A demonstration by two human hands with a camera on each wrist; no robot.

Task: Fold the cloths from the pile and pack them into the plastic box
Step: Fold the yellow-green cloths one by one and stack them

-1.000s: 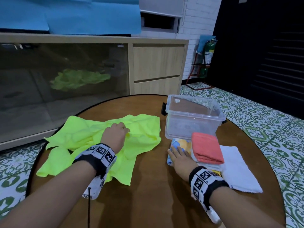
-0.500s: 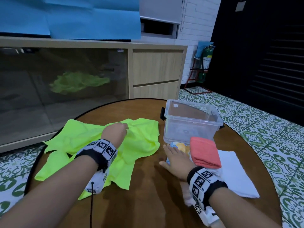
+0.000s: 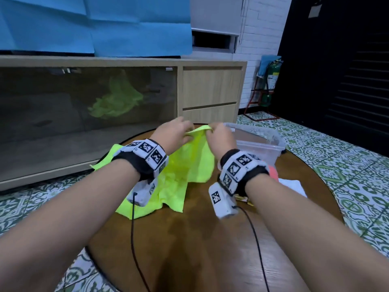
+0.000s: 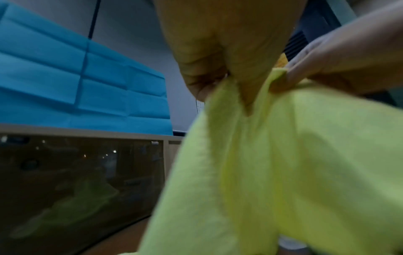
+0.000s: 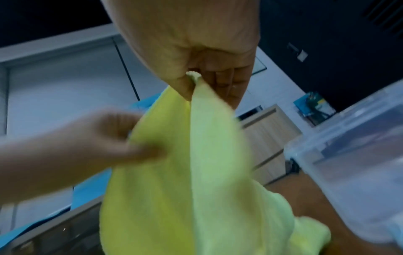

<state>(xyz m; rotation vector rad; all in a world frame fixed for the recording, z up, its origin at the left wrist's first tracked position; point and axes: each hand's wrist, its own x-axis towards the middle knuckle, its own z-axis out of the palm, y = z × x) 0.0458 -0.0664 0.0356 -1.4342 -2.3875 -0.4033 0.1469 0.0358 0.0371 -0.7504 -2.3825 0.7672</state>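
A neon yellow-green cloth (image 3: pixel 189 163) hangs raised above the round wooden table (image 3: pixel 200 239), its lower part still trailing on the wood. My left hand (image 3: pixel 174 133) pinches its top edge, and my right hand (image 3: pixel 219 133) pinches the same edge just beside it. The left wrist view shows the cloth (image 4: pixel 272 163) bunched in my left hand (image 4: pixel 218 81). In the right wrist view my right hand (image 5: pixel 196 79) pinches the cloth (image 5: pixel 185 172) at a corner. The clear plastic box (image 3: pixel 261 144) stands right behind my right hand; it looks empty.
A folded coral cloth (image 3: pixel 273 172) and a white cloth (image 3: pixel 292 186) lie to the right, mostly hidden by my right wrist. A wooden cabinet (image 3: pixel 210 89) with a dark glass front stands beyond the table. Green patterned floor tiles (image 3: pixel 347 169) surround it.
Both hands left the table and came together. They now hold the yellow-green cloth's top edge lifted; a second ago the left hand rested on the cloth and the right lay flat by the folded pile.
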